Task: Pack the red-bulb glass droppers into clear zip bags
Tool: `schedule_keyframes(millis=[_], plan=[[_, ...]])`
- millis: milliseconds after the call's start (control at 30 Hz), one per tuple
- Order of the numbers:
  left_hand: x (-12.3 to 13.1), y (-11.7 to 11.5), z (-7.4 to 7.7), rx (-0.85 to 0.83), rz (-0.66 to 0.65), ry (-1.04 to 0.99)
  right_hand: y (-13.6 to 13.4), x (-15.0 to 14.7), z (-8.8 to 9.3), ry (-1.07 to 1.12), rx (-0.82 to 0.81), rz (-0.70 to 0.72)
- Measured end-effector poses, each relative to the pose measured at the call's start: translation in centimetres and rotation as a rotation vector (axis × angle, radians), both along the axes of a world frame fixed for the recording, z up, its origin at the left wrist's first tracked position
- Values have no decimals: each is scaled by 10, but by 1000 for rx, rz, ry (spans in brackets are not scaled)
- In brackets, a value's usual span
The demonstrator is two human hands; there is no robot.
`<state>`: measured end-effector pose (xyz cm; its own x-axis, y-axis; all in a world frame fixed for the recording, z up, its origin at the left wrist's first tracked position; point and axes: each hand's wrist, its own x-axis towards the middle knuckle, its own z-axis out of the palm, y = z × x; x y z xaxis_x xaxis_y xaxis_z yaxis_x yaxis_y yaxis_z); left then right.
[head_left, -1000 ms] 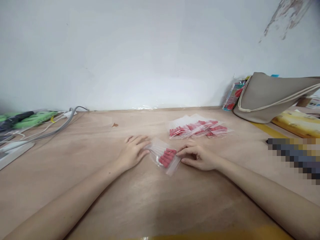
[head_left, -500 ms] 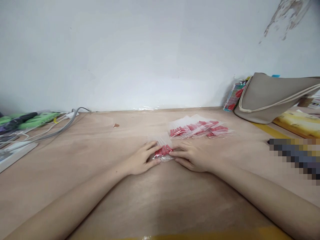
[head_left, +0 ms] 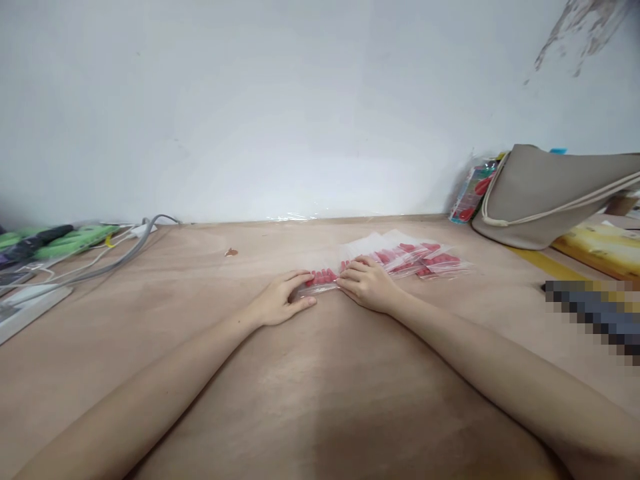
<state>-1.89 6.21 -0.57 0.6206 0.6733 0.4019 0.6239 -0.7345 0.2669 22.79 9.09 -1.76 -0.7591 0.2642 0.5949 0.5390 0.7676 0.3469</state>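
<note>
A small clear plastic bag (head_left: 323, 277) with several red pieces in it lies flat on the table (head_left: 280, 373). At its left side rests my left hand (head_left: 283, 298), fingertips on the bag, thumb apart from the fingers. My right hand (head_left: 369, 285) lies at the bag's right edge, its fingers close together and touching the plastic; whether they pinch it is hard to tell. Just beyond and to the right of my right hand, several similar bags of red pieces (head_left: 407, 250) overlap in a fanned row.
Cables (head_left: 137, 247), a green item (head_left: 83, 240) and a white object (head_left: 35, 310) lie at the left. To the right are a grey-brown bag (head_left: 545, 193), a colourful package (head_left: 473, 193) and a yellow packet (head_left: 600, 248). A wall (head_left: 300, 113) stands behind.
Both hands have moved away from me, and the small bag has moved with them to sit beside the fanned bags. My right hand's fingers have drawn closer together.
</note>
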Motion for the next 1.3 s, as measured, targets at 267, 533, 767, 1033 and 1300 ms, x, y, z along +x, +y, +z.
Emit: schedule_keyframes(millis=[267,533,767,1033,1300], plan=[[-8,4,-4,249,-42,96,-3,5,2,29,46,-15],[-7,5,-8,343,-18,161,2,0,2,10,31,-17],[-4,10,-12,360,0,79,5,-3,1,51,18,-6],[29,24,-15,417,-24,27,4,-16,3,67,13,-7],[39,33,-17,526,-38,78,6,-15,-1,129,29,-30]])
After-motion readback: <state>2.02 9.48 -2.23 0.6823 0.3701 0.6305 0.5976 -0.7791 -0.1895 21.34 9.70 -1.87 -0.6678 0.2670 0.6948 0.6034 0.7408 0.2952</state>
